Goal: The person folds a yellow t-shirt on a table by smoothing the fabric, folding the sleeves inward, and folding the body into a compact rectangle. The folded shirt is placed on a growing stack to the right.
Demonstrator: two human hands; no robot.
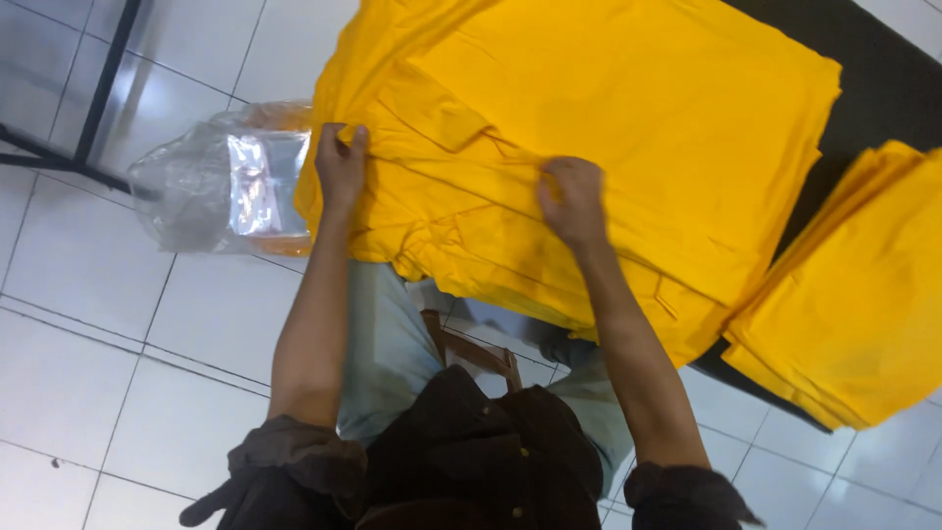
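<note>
While gripping: both hands are pinching folds of one yellow garment (589,118) at the near edge of a dark surface (883,79).
Left fingers: the fingers (343,137) are curling together over a bunched ridge of yellow cloth, clamping it at the garment's left corner.
Left hand: the left hand (340,167) is resting knuckles up, with the bare forearm running back to a rolled dark sleeve.
Right fingers: the fingers (561,177) are closing into a fist on a fold of the same cloth, near the middle of its near edge.
Right hand: the right hand (574,201) is lying on top of the cloth, well apart from the left hand.
Garment: it is spreading flat over a stack of like yellow cloth, with its near edge hanging off the surface toward the person's knees.
Second stack: another pile of folded yellow cloth (863,294) is sitting to the right, just beside the first.
Bag: a clear plastic bag (221,186) is lying crumpled to the left of the left hand, touching the hanging cloth.
Seat: a wooden stool (476,353) is showing between the person's legs.
Floor: white tiles (147,373) are lying below everything.
</note>
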